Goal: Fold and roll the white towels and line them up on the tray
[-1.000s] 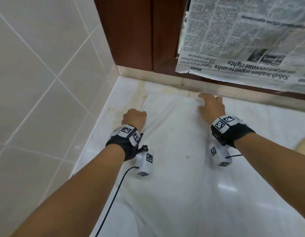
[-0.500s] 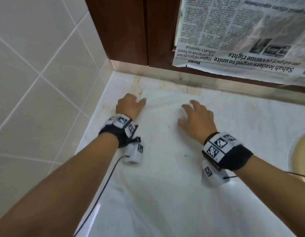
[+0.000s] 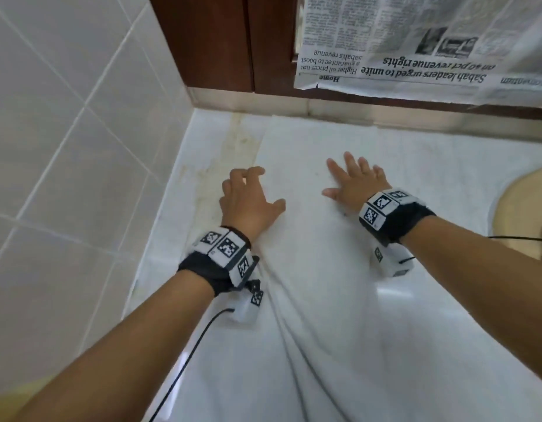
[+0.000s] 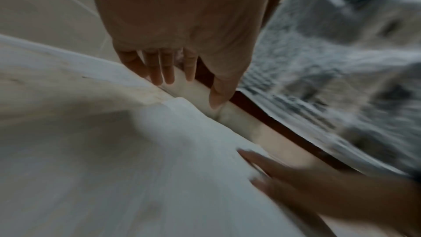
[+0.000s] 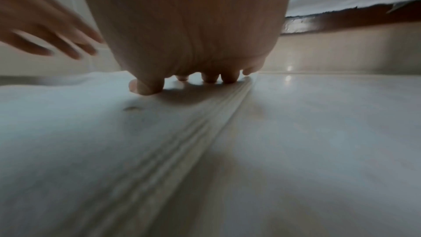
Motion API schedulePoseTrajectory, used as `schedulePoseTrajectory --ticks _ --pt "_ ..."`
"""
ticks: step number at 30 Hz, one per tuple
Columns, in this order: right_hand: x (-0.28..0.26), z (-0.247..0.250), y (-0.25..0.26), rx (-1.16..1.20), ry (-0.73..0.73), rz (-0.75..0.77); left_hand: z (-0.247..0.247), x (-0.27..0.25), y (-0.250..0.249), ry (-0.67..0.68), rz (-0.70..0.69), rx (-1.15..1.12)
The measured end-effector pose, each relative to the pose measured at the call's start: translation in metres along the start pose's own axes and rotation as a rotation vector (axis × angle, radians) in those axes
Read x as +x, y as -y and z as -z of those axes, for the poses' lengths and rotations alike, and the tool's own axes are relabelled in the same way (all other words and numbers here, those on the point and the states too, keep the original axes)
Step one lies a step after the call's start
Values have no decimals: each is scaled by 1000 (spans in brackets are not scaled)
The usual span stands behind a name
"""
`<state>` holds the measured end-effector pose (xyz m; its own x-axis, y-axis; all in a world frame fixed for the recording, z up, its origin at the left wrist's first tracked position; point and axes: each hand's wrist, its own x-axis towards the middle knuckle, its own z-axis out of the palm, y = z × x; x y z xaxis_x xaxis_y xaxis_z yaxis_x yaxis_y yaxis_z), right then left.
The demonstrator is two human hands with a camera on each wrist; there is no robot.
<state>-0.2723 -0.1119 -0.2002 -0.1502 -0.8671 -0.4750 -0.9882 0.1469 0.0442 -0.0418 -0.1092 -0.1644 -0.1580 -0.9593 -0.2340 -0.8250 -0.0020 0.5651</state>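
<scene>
A white towel (image 3: 318, 269) lies spread lengthwise on the marble counter, its far edge close to the back wall. My left hand (image 3: 248, 193) is over the towel's left edge with fingers loosely spread; in the left wrist view its fingers (image 4: 167, 71) hang just above the cloth (image 4: 159, 168) and hold nothing. My right hand (image 3: 354, 181) lies flat on the towel with fingers spread. The right wrist view shows its fingertips (image 5: 145, 87) pressing the cloth near the towel's right edge (image 5: 227, 114). A tan round object (image 3: 522, 208), perhaps the tray, shows partly at the right.
A tiled wall (image 3: 65, 147) closes the left side. Behind the counter (image 3: 446, 166) stands dark wood panelling (image 3: 218, 41) with a newspaper (image 3: 415, 50) hanging over it. Wrist-camera cables trail from both arms. Bare marble shows to the right of the towel.
My left hand was curled at the towel's far left corner and has let go and opened. Both hands have slid back along the cloth toward me, and the towel lies flatter.
</scene>
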Motion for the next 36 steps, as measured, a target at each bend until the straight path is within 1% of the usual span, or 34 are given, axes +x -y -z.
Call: schedulePoseTrajectory --ticks 2,3,4,5,6,7,10,11,13,15,18,21,24,27,29,30,31,32,33,34,35,36 --pt "-15 3 7 20 -93 -71 -10 -49 4 14 9 -32" --pt "-30 0 15 37 -148 -66 -15 -71 7 0 13 -71" --pt "-48 -6 25 57 -183 -26 -19 -92 12 -21 20 -117" --pt "-69 -15 36 79 -187 31 -24 -111 16 -30 32 -163" --pt "-92 -27 46 100 -163 76 -28 -128 21 -9 56 -198" --pt "-114 -39 53 117 -119 95 -32 -143 23 44 89 -208" --pt "-157 -74 55 136 29 31 -46 -175 28 210 155 -129" --pt "-164 -80 52 140 54 4 -51 -183 28 242 146 -84" --pt "-167 -84 47 146 68 -23 -62 -199 24 299 78 25" --pt "-164 -80 46 147 77 -46 -73 -215 14 310 -1 103" --pt "-157 -74 46 143 86 -93 -84 -223 0 286 -54 140" --pt "-149 -71 39 156 89 -126 -84 -209 -11 273 -70 181" --pt "-139 -68 24 199 91 -168 -84 -189 -24 289 -30 203" --pt "-125 -64 6 230 80 -192 -86 -171 -36 321 23 149" --pt "-113 -59 -10 239 80 -196 -87 -161 -37 361 1 56" --pt "-107 -56 -20 240 83 -197 -83 -159 -32 377 -10 -44" --pt "-102 -54 -29 236 79 -197 -78 -160 -25 411 1 -206" --pt "-96 -51 -38 230 72 -192 -72 -163 -17 466 27 -429" --pt "-92 -48 -46 223 66 -178 -63 -167 -9 529 76 -663" --pt "-87 -46 -53 218 63 -157 -54 -170 2 597 134 -840" --pt "-84 -42 -59 210 65 -133 -43 -173 14 679 187 -959" --pt "-83 -38 -64 202 75 -111 -34 -174 27 764 239 -1010"
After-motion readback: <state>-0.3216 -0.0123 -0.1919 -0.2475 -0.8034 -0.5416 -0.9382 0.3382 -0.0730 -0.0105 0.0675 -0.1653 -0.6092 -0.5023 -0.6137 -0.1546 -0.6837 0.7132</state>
